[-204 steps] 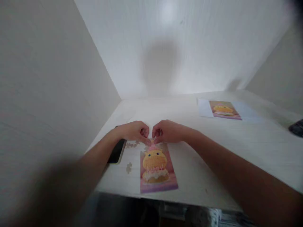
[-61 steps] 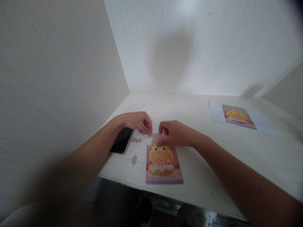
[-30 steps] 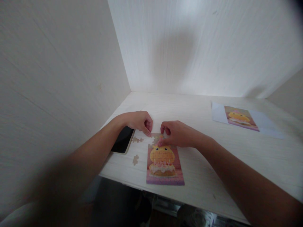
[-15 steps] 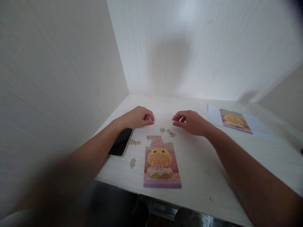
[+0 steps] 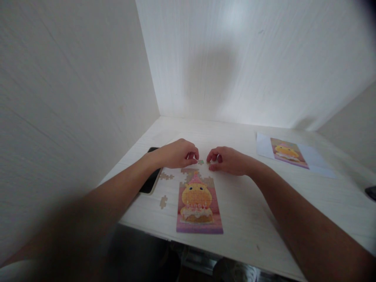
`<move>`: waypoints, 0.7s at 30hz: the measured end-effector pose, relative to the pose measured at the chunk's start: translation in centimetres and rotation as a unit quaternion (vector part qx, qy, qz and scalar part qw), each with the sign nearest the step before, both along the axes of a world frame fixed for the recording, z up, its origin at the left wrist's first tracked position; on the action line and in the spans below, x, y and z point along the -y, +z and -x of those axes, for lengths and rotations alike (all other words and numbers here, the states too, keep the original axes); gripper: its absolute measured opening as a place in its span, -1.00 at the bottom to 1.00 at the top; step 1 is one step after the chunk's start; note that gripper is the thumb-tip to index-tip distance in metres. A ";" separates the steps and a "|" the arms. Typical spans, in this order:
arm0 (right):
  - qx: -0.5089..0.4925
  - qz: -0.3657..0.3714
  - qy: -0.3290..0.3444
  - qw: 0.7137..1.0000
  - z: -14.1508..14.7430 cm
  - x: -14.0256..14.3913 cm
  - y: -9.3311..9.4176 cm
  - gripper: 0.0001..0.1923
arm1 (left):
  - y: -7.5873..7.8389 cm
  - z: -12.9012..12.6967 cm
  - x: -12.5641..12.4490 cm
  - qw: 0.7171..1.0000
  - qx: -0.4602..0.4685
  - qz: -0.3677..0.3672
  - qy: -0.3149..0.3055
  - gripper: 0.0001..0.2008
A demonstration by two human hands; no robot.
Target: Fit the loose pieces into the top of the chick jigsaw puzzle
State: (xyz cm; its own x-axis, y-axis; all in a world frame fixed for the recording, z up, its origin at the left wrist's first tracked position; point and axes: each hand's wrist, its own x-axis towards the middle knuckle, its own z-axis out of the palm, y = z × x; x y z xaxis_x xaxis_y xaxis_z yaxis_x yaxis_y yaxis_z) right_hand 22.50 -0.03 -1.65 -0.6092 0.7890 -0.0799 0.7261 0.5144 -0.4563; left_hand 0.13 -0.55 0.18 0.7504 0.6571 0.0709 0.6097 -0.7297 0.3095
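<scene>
Left hand (image 5: 178, 154) resting on the white table (image 5: 264, 203), fingers curled narrow, tips pressed down just left of a small loose piece (image 5: 201, 161); whether anything is pinched under those fingers cannot be told. Right hand (image 5: 226, 160) likewise curled narrow, fingertips (image 5: 210, 164) low on the table just right of the same loose piece; contact with that piece cannot be told. Loose piece thus between the two sets of fingertips, apart from the jigsaw puzzle (image 5: 198, 203). Puzzle flat on the table, just nearer the body than both hands, top row incomplete directly below the fingertips. Two further brownish pieces (image 5: 166, 176) and (image 5: 163, 201) left of the puzzle, below the left fingers. Dark phone (image 5: 149, 181) partly under the left wrist. Reference print (image 5: 286, 150) well apart, far right of the right fingers.
</scene>
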 end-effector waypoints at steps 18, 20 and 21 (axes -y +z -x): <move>-0.020 0.038 -0.012 0.999 -0.5 -0.3 0.3 -0.74 | -0.1 -0.3 0.5 0.999 -0.008 0.030 -0.035 -0.78; -0.022 0.051 0.021 0.998 -0.9 -0.3 0.5 -0.69 | -0.3 -0.2 0.4 0.998 -0.012 0.053 -0.038 -0.74; -0.020 0.053 0.034 0.998 -1.0 -0.3 0.6 -0.67 | -0.4 -0.2 0.4 0.997 -0.015 0.066 -0.037 -0.71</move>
